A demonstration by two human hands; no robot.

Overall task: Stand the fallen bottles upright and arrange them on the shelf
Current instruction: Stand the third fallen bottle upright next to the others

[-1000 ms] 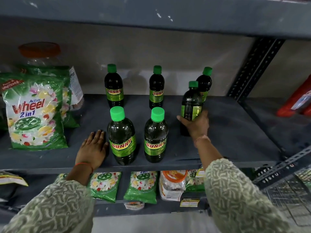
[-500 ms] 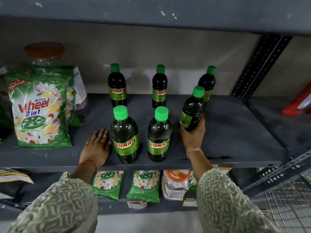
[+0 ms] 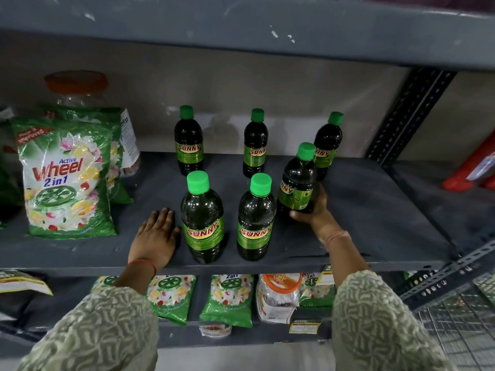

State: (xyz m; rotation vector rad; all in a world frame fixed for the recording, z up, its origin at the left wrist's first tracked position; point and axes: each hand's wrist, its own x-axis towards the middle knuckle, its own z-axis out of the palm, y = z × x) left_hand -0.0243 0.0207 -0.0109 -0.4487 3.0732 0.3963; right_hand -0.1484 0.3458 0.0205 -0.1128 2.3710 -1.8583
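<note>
Several dark bottles with green caps and "SUNNY" labels stand on the grey shelf (image 3: 375, 223). Three line the back: left (image 3: 188, 145), middle (image 3: 255, 148), right (image 3: 328, 145). Two stand at the front: left (image 3: 202, 220) and right (image 3: 255, 220). My right hand (image 3: 314, 212) grips the base of another bottle (image 3: 297, 183), which leans slightly right, just right of the front pair and in front of the back-right bottle. My left hand (image 3: 155, 236) lies flat on the shelf, fingers apart, beside the front-left bottle.
Green "Wheel" detergent packs (image 3: 64, 180) stand at the shelf's left, with a clear orange-lidded jar (image 3: 77, 87) behind. The upper shelf (image 3: 241, 30) hangs low overhead. A perforated upright (image 3: 407, 113) bounds the right. More packs (image 3: 227, 298) lie on the lower shelf.
My right hand has brought its bottle forward and left, toward the front row, tilting it. The left hand has stayed flat on the shelf.
</note>
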